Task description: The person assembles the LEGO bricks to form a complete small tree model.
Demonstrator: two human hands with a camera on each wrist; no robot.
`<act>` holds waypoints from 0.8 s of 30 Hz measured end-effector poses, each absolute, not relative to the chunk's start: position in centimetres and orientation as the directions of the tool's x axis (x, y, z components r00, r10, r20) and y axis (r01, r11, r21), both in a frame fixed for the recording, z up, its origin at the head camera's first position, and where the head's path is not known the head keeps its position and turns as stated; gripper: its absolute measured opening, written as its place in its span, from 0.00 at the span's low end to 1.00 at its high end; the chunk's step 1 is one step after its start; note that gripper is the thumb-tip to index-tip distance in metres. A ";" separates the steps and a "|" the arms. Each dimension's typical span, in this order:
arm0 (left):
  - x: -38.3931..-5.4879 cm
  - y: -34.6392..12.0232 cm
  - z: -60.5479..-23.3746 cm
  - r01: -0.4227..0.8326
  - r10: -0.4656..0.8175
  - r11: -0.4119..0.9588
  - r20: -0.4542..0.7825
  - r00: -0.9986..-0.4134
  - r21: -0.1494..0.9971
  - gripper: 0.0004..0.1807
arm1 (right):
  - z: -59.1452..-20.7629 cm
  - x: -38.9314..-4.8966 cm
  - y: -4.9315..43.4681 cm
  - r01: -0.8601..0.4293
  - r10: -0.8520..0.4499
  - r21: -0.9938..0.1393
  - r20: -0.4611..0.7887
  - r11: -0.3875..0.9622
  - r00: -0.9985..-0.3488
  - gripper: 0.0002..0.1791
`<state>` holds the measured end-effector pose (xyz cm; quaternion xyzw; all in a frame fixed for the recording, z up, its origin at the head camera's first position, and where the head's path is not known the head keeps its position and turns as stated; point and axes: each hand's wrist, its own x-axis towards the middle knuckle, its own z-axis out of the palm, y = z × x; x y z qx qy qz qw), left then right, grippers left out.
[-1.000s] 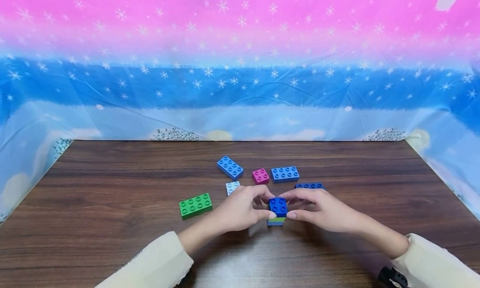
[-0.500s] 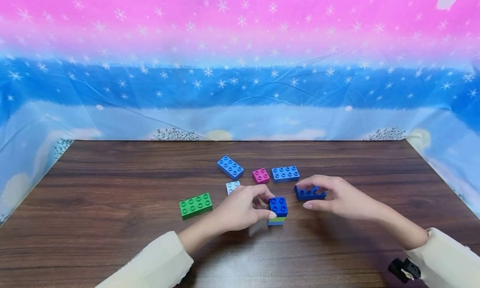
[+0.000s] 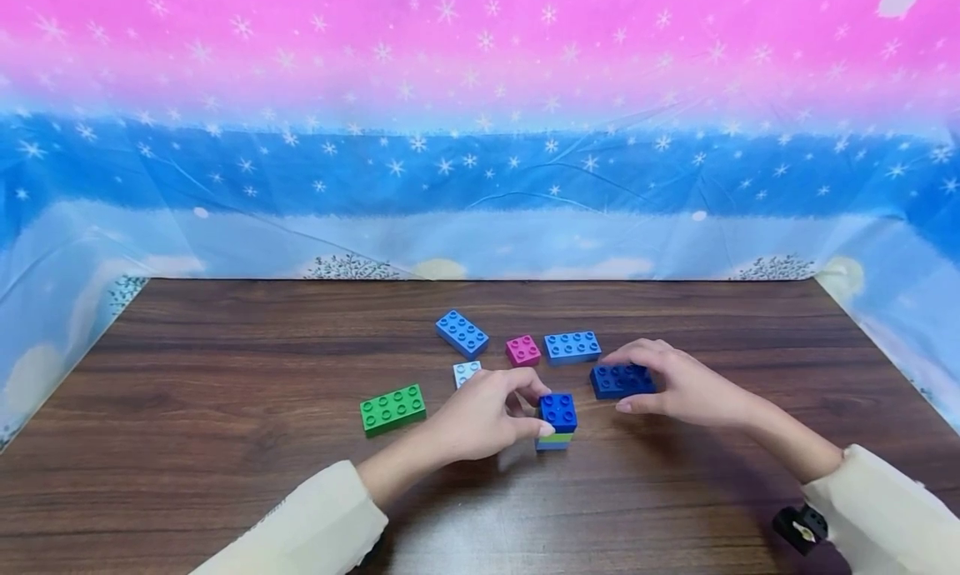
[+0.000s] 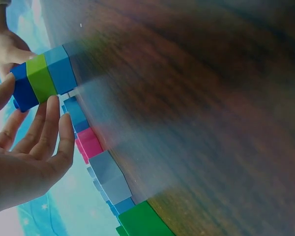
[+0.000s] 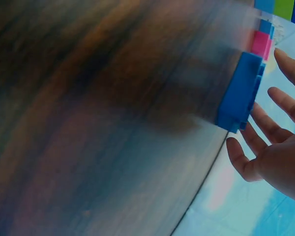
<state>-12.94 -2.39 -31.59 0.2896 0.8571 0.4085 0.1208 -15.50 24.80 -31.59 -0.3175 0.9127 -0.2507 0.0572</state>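
Observation:
Near the table's middle stands a small stack of toy building bricks (image 3: 555, 433): dark blue on top, lime green in the middle, lighter blue below. My left hand (image 3: 491, 412) pinches this stack from its left side, thumb in front and fingers behind, and the left wrist view shows all three layers. To the right lies a long dark blue brick (image 3: 621, 382). My right hand (image 3: 678, 383) hovers around its right end with the fingers spread and the thumb apart from it. In the right wrist view, the fingers look loosely extended beside a blue brick (image 5: 240, 91).
Behind the stack lie a blue brick (image 3: 462, 333), a pink square brick (image 3: 522, 351) and another blue brick (image 3: 572, 347). A pale blue brick (image 3: 465, 372) is partly hidden by my left hand. Left of it sits a long green brick (image 3: 392, 410). A snowflake-patterned cloth (image 3: 480, 175) borders the table's back.
My right hand has left the stack and moved right to the long dark blue brick, shifting slightly back in the last half second. The left hand has stayed on the stack.

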 end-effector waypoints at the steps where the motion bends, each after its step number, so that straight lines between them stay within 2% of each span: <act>1: -12.9 -2.4 -31.6 0.398 0.596 0.497 0.030 -0.803 0.771 0.13 | -31.8 -15.6 24.9 -0.553 -0.606 -0.490 0.062 0.674 -0.793 0.24; 13: -13.0 -2.5 -31.5 0.397 0.599 0.499 0.024 -0.800 0.770 0.13 | -33.5 -16.7 25.4 -0.510 -0.565 -0.506 0.053 0.696 -0.823 0.21; 24: -13.0 -2.5 -31.6 0.397 0.599 0.498 0.025 -0.800 0.771 0.13 | -33.6 -16.8 25.2 -0.526 -0.576 -0.498 0.065 0.689 -0.815 0.19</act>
